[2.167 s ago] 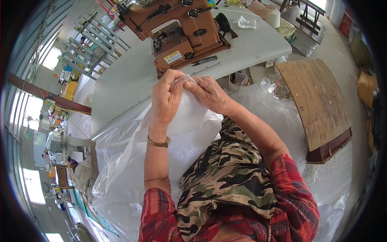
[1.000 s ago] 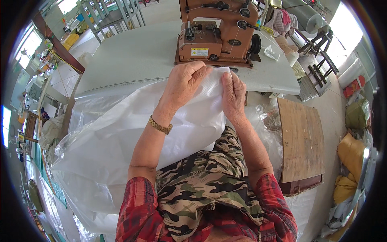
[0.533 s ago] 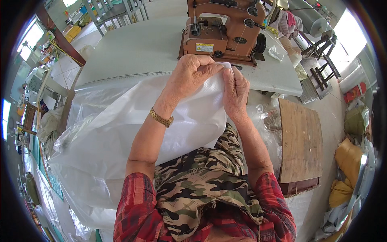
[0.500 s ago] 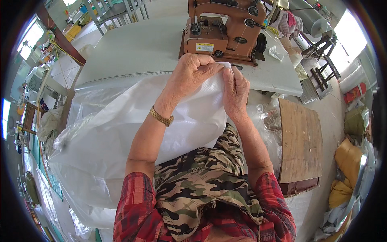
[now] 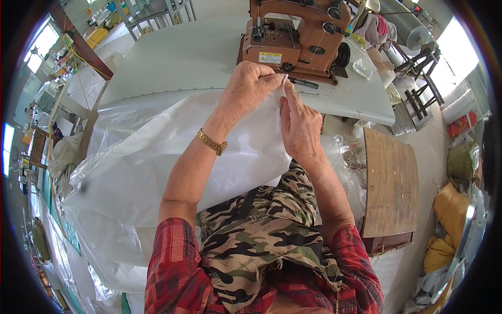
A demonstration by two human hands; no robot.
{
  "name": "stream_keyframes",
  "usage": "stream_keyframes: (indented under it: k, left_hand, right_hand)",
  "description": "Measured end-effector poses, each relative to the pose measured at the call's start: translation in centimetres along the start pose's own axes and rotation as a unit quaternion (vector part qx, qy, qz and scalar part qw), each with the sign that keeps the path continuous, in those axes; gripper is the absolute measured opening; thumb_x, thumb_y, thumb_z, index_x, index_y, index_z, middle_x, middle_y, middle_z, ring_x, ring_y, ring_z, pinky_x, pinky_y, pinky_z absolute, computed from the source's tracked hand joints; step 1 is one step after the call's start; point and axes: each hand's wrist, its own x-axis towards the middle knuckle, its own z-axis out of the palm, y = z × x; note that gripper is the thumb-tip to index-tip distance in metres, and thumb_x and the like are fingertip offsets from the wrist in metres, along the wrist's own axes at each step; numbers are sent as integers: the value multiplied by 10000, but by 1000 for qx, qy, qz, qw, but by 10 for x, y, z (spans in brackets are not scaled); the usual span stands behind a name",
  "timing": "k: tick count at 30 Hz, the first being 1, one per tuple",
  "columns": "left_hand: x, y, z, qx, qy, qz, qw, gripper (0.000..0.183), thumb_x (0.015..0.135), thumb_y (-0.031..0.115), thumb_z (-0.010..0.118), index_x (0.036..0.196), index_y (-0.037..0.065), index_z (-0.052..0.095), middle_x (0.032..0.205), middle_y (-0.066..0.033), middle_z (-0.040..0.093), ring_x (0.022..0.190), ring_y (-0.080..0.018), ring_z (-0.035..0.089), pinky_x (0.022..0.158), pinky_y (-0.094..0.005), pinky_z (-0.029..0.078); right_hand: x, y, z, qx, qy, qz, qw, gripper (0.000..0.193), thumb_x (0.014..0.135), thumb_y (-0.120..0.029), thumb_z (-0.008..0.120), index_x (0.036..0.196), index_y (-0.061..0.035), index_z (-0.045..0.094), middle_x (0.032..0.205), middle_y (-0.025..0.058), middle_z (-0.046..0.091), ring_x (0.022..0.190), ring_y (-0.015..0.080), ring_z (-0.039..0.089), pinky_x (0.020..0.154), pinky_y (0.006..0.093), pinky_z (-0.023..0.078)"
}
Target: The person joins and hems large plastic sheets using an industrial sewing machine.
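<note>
A large white plastic sheet [image 5: 209,112], perhaps one side of a bag, hangs over the table's front edge and across my lap. Its upper corner is pinched between the thumb and bent fingers of my left hand [image 5: 252,86], just in front of the brown sewing machine [image 5: 298,47]. My right hand [image 5: 303,125] stands at the sheet's right edge. Its fingers are stretched upward and its thumb is apart from them, with the index fingertip close to the pinched corner. Whether that fingertip presses on the sheet is hard to make out.
The pale table [image 5: 167,57] has a ruler strip [image 5: 172,93] along its front edge. A dark slim tool [image 5: 304,83] lies by the machine's base. To my right stands a wooden board [image 5: 389,183] on a box. Clear plastic [image 5: 340,162] bunches beside it.
My right hand has loosened from its pinch at the corner, its fingers straightening and its thumb dropping lower. My left hand keeps the corner, moved slightly left and up.
</note>
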Motion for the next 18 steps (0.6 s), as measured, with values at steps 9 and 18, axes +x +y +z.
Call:
stream_keyframes:
  k: [9, 18]
  left_hand:
    - [3, -3, -2, 20, -23, 60, 998, 396, 916, 305, 640, 726, -41, 671, 481, -77, 385, 488, -87, 356, 453, -318, 332]
    - [25, 36, -21, 183, 110, 288, 933, 264, 946, 211, 631, 839, -30, 626, 567, -23, 390, 538, -73, 348, 471, -276, 317]
  right_hand:
    - [1, -4, -5, -28, 2, -38, 999, 370, 921, -96, 583, 1275, -8, 524, 680, 139, 629, 587, 285, 642, 543, 371, 499]
    - [-25, 12, 23, 121, 22, 39, 992, 166, 928, -139, 594, 1039, -25, 545, 686, 158, 579, 596, 349, 594, 560, 407, 465]
